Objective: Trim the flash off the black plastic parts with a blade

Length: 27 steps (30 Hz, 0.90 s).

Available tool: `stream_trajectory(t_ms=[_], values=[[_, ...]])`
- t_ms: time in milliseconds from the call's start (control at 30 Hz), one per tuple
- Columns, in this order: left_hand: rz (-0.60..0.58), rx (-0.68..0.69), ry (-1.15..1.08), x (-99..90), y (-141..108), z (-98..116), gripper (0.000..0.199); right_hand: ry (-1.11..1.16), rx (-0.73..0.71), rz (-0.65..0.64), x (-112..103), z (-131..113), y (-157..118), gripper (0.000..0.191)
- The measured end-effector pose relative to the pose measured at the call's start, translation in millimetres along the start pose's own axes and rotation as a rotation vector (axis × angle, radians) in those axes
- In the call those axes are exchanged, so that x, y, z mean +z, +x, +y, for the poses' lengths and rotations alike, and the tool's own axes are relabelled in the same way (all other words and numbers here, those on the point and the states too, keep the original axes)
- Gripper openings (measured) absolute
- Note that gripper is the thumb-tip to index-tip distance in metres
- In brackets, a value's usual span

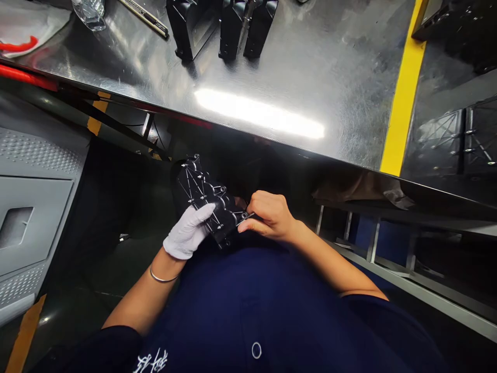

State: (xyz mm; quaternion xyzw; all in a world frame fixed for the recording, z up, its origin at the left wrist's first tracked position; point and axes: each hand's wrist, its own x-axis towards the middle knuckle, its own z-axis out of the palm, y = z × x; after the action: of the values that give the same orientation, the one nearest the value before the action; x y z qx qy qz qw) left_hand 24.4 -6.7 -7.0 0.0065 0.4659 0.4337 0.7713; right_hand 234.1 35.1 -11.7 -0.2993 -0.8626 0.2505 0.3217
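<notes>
My left hand [189,231], in a white glove, grips a black ribbed part [207,199] by its lower left side, with the thumb on top. The part is tilted and held in front of my body, below the table's edge. My bare right hand [269,215] is closed at the part's lower right edge, thumb and fingers pinched round a small thin tool [248,216] whose tip is at a round boss. Most of that tool is hidden by the fingers.
Several black housings [233,28] stand on the metal table [303,67], near a cutter knife [145,18] and clear plastic [91,11]. Yellow tape [404,98] crosses the table at right. A grey plastic container [34,207] is at left, a metal rack [411,274] at lower right.
</notes>
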Motion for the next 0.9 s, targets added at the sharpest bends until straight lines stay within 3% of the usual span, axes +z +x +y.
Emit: stream_trajectory(t_ms=[100,267,400,533,633,733,867,900], values=[[-0.01,0.0,-0.022,0.1,1.1,-2.2,0.03,-0.019,0.07,-0.028,0.2,0.8,-1.0,0.057],[0.002,-0.02,-0.091,0.9,1.8,-6.3,0.021,-0.044,0.05,-0.039,-0.1,3.0,-2.7,0.058],[0.065,-0.041,-0.14,8.8,1.2,-6.1,0.006,-0.076,0.112,-0.028,-0.9,3.1,-1.3,0.06],[0.134,-0.051,-0.138,15.9,1.0,-4.7,0.012,-0.088,0.08,-0.017,-2.1,-0.7,2.6,0.061],[0.131,-0.057,-0.126,10.5,1.9,-1.4,0.012,0.026,0.06,-0.066,-5.7,-2.2,4.4,0.059],[0.022,-0.2,-0.148,-2.6,2.9,6.8,0.022,0.279,0.081,-0.146,-11.5,4.9,4.7,0.056],[-0.243,-0.524,-0.086,-13.0,6.5,16.2,0.044,0.437,0.357,0.107,-16.9,29.1,5.9,0.039],[-0.294,-0.599,-0.032,-13.3,8.1,16.5,0.047,0.491,0.422,0.107,-17.7,35.1,6.1,0.048]])
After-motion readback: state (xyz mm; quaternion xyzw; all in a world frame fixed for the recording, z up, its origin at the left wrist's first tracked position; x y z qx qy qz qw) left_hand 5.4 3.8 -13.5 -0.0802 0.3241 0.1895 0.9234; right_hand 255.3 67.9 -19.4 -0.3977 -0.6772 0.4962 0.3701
